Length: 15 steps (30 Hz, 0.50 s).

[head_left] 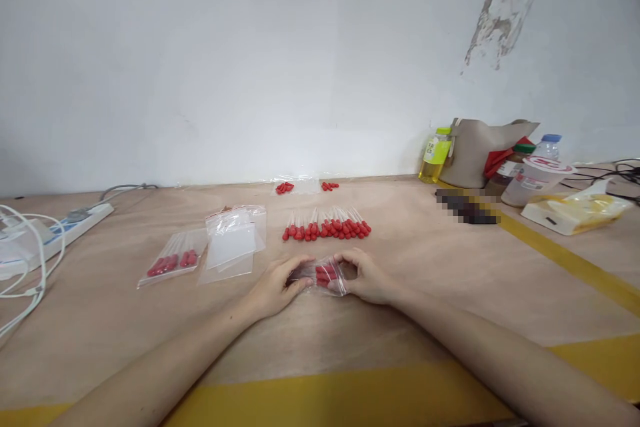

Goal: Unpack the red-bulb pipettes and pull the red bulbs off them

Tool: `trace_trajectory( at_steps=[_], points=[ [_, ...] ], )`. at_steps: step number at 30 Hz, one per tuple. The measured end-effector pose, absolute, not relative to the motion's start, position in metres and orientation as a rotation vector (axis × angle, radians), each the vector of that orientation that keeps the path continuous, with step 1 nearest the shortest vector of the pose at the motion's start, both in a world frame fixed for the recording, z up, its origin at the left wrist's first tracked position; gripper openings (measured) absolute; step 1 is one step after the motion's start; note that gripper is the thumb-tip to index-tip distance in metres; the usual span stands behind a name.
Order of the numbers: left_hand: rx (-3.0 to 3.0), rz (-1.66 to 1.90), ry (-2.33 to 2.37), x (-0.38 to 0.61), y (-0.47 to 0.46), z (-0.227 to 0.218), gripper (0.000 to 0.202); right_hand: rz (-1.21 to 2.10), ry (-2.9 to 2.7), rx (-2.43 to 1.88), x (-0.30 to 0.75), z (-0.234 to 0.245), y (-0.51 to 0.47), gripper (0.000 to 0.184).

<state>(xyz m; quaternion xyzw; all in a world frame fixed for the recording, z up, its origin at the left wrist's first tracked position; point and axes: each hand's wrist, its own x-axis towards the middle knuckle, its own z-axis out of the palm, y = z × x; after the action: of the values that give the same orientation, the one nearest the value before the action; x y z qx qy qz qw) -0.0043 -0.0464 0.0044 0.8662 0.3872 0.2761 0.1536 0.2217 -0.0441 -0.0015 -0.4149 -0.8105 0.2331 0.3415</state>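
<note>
A clear zip-lock bag [325, 288] with several red-bulbed droppers [326, 273] inside lies level between my hands, just above or on the table. My left hand [280, 285] is closed on the bag's left end, thumb in front and fingers behind. At the right end my right hand [367, 277] pinches the bag near its zip edge. Just beyond, loose droppers [330, 228] lie in a row, red bulbs toward me and clear tips away. To the left are flat bags [233, 243], stacked, and a filled bag of droppers [173, 260].
Small red bulbs [285, 188] lie by the wall on clear plastic. At left, a power strip [75, 233] trails white cables [43, 273]. On the right stand a yellow bottle [434, 157], a grey bag [465, 153], a lidded cup [535, 180] and a tissue pack [575, 210].
</note>
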Motion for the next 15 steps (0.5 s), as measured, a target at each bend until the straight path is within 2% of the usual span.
trace_trajectory(
  at_steps=[4,9,15],
  points=[
    [2.475,0.808,1.123,-0.004,-0.045,0.002,0.033,0.387,-2.149,-0.943,0.22,-0.002,-0.044,0.023],
    [2.456,0.81,1.143,-0.004,-0.045,0.001,0.032,0.278,-2.148,-0.902,0.223,0.003,-0.045,0.018],
    [2.454,0.819,1.159,-0.007,-0.045,0.003,0.03,0.368,-2.081,-0.893,0.231,0.007,-0.045,0.019]
  ],
)
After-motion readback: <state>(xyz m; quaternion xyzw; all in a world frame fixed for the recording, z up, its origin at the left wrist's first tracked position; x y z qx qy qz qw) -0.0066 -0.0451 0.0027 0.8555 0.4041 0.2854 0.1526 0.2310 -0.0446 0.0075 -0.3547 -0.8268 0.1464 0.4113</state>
